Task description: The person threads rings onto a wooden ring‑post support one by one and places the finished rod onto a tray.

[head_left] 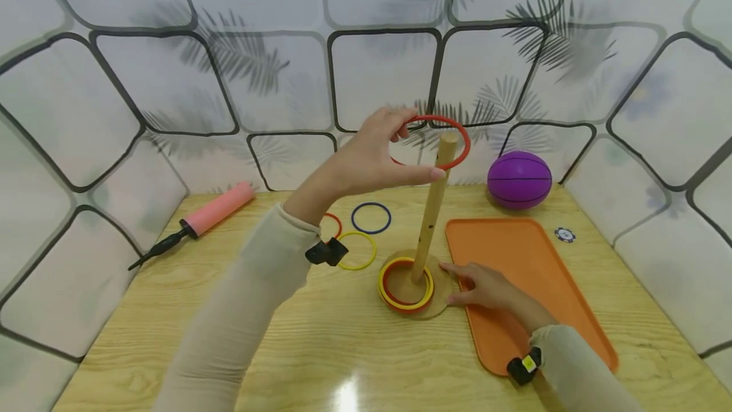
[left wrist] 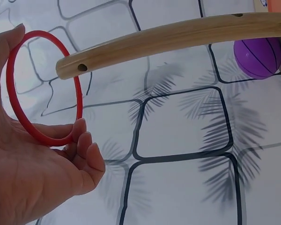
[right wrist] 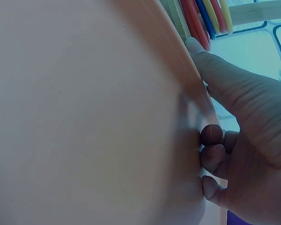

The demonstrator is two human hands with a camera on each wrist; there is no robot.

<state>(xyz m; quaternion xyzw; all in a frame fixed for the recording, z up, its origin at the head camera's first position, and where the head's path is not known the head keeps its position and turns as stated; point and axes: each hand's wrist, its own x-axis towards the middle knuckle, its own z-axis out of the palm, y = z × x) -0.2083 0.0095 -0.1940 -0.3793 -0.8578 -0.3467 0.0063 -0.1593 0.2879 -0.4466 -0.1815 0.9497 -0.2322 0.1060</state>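
In the head view, my left hand (head_left: pixel 374 151) holds a red ring (head_left: pixel 466 145) between thumb and fingers at the top of a wooden peg (head_left: pixel 433 208). The left wrist view shows the ring (left wrist: pixel 10 86) overlapping the peg's tip; I cannot tell whether it encircles the tip. The peg stands on a round wooden base (head_left: pixel 443 304), with several stacked rings (head_left: pixel 384 297) around its foot. My right hand (head_left: pixel 486 288) touches the base's right edge with its extended thumb and index finger. The right wrist view shows red, blue and yellow stacked rings (right wrist: pixel 207 18) beyond the thumb.
An orange tray (head_left: pixel 515 240) lies under the right forearm. Left of the base are blue (head_left: pixel 372 203), yellow (head_left: pixel 374 250) and red rings (head_left: pixel 338 221). A purple ball (head_left: pixel 519 180), a small round chip (head_left: pixel 565 234) and a pink hand pump (head_left: pixel 220 210) lie farther out.
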